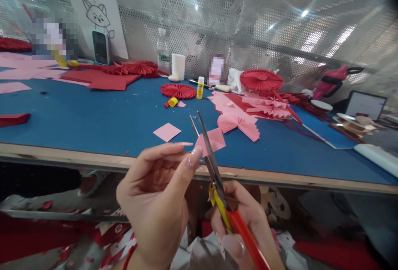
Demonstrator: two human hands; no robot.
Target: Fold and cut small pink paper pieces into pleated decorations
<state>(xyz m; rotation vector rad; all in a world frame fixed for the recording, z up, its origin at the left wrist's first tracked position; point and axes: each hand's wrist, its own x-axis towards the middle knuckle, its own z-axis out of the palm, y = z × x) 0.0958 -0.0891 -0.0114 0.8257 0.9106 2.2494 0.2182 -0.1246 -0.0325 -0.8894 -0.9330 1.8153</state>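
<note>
My left hand [152,193] pinches a small piece of pink paper [210,142] at its lower left corner, above the table's front edge. My right hand [239,224] grips a pair of scissors [214,166] with red and yellow handles. The slightly open steel blades rise past the paper's left side, and the paper sits between them. A loose pink paper square [167,132] lies on the blue tabletop [93,112], just beyond my left fingertips.
Pleated pink and red paper fans, red sheets, a glue stick, a yellow cap and a plastic bottle cover the blue table. A perforated metal wall stands behind it. Red and white paper scraps lie below the wooden table edge.
</note>
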